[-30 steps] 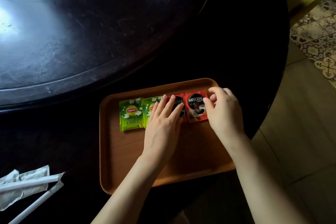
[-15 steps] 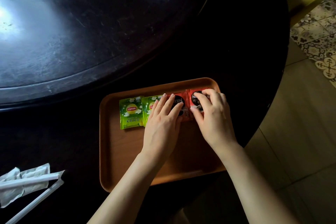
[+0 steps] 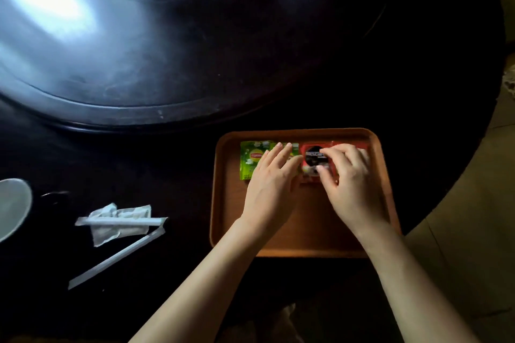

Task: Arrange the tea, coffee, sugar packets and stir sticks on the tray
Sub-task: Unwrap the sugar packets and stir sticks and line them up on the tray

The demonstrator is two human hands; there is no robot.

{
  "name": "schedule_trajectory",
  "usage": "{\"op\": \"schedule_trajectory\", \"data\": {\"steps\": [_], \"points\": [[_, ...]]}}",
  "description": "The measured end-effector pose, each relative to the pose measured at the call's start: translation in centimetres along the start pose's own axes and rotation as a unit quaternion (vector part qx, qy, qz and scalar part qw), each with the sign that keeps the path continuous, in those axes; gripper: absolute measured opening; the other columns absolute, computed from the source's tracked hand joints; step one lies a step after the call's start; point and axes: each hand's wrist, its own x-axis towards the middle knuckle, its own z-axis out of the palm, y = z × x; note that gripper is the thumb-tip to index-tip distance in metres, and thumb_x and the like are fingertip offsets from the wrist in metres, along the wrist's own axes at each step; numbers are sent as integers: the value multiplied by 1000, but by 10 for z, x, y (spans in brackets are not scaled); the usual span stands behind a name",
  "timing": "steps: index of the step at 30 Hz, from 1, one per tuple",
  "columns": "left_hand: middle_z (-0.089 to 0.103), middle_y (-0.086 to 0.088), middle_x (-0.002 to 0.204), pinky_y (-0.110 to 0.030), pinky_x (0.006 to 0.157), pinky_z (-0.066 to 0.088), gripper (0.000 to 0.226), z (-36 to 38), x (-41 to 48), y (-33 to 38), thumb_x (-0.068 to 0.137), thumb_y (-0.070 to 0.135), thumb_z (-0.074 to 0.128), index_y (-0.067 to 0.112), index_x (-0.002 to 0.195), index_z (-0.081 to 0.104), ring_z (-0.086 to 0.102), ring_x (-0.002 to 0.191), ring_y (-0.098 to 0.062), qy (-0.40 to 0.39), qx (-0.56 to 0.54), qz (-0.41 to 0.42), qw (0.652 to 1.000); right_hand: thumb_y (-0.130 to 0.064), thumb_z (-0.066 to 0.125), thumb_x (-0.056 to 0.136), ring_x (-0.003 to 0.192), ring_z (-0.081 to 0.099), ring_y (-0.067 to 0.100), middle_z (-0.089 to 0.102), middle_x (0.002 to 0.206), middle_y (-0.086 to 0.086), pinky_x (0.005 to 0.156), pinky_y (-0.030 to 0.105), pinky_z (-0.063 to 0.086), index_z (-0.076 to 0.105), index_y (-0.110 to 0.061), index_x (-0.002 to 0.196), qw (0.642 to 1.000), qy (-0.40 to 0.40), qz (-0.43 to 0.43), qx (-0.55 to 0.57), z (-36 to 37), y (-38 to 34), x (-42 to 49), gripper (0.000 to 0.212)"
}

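Observation:
A brown tray (image 3: pixel 216 203) sits at the near edge of the dark table. Along its far side lie two green tea packets (image 3: pixel 252 159) and two red coffee packets (image 3: pixel 313 157) in a row. My left hand (image 3: pixel 271 184) lies flat, its fingers resting on the second tea packet. My right hand (image 3: pixel 351 184) is curled over the coffee packets, with thumb and forefinger pinching the left one; the right one is mostly hidden. Two paper-wrapped stir sticks (image 3: pixel 122 222) lie on the table left of the tray, on crumpled white packets (image 3: pixel 111 231).
A large dark round turntable (image 3: pixel 167 36) fills the far part of the table. A white cup (image 3: pixel 11 209) stands at the left edge. The table's rim and the tiled floor (image 3: pixel 473 203) are just right of the tray.
My left hand slid left from the coffee packet onto the second tea packet. My right hand moved left over the coffee packets. The view shifted left, showing the cup.

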Motion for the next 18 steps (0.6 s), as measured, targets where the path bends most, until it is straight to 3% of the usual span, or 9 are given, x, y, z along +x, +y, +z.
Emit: {"op": "schedule_trajectory", "data": {"steps": [3,8,13,16,18], "points": [[56,-11,134,-39,110,35,49,-34,-31,-32,80,30,38,14,119,61,46,130,-28,10,-17,-46,999,-19,59,79,98,56,30,66,102,10,90,37,45,65,-9,103,995,-76,-50,51,11,-41,-3,26],[62,-15,124,-34,102,37,32,-84,-92,-97,83,13,52,8,111,66,55,119,-32,86,-16,-182,979,-23,54,75,90,59,34,68,94,11,83,40,50,67,-9,94,971,-181,-133,76,35,-114,-2,26],[57,-13,130,-39,103,38,39,-112,-143,-146,82,1,58,4,121,59,49,124,-30,148,0,-328,933,-24,52,89,111,49,27,60,116,8,98,40,41,58,-12,113,932,-306,-180,75,63,-185,-2,28],[55,-17,132,-40,108,33,44,-112,-145,-163,81,-3,56,4,124,57,45,128,-33,100,12,-331,938,-25,50,91,115,47,25,57,120,7,100,40,39,56,-12,116,919,-353,-164,62,81,-207,0,29],[61,-19,124,-44,101,41,38,-106,-138,-167,78,-3,57,4,115,63,50,122,-39,74,42,-295,952,-24,50,91,114,48,26,55,120,8,98,40,42,55,-11,117,915,-370,-148,63,91,-211,-4,30]]}}
